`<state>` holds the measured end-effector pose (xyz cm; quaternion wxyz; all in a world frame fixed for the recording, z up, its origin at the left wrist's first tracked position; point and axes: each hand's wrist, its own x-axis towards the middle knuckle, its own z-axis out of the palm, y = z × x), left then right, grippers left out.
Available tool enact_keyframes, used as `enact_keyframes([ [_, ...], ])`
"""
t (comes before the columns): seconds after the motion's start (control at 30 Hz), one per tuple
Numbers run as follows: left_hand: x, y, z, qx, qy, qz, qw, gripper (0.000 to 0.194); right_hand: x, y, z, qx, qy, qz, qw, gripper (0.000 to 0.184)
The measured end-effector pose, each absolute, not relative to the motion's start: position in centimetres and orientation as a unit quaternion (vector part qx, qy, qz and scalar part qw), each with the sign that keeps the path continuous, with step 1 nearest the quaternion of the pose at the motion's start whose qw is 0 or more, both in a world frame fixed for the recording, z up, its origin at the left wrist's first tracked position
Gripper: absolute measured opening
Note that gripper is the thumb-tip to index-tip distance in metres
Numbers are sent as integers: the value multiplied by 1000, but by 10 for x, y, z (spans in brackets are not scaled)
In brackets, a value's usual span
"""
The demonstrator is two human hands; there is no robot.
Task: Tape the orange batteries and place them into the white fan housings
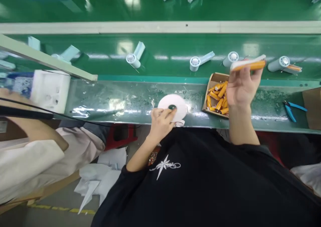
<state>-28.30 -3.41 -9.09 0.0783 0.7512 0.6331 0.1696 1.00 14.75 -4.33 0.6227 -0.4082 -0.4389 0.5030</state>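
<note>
My left hand (pixel 161 122) is closed at the edge of a roll of white tape (pixel 179 103), its fingertips near the core hole. A loose tape end hangs over the bench's front edge. Raised over the far side of the bench, my right hand (pixel 241 88) grips a white housing part (pixel 260 58) with an orange battery (pixel 257 65) along it. Below and left of that hand, a cardboard box (pixel 205 101) holds several orange batteries (pixel 218 95) with dark ends. The right hand partly hides the box's right side.
Several pale blue fan units (pixel 133 60) lie on the green belt (pixel 165 46) beyond the bench (pixel 120 96). Blue-handled cutters (pixel 292 111) lie at right, beside another cardboard box (pixel 313 108). A co-worker's arm (pixel 37 130) and a white foam tray (pixel 50 90) are at left.
</note>
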Motion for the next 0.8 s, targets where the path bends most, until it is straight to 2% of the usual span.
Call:
enact_keyframes([
  [0.13,-327,-23,-106,672,718,124,133,60,27,136,-47,-379,-477,488,625,72],
  [0.3,-317,17,-112,689,669,266,82,36,18,107,-63,-400,-485,494,601,76],
  [0.4,-271,85,-101,739,604,283,92,36,25,110,-66,-419,-489,477,598,77],
  [0.6,-158,264,-82,789,595,126,86,48,50,134,-49,-425,-526,433,597,70],
  [0.7,-133,305,-82,809,578,13,104,40,69,139,-32,-424,-538,414,600,74],
  [0.8,-141,313,-85,832,542,-11,117,32,89,145,-20,-428,-551,393,599,72],
])
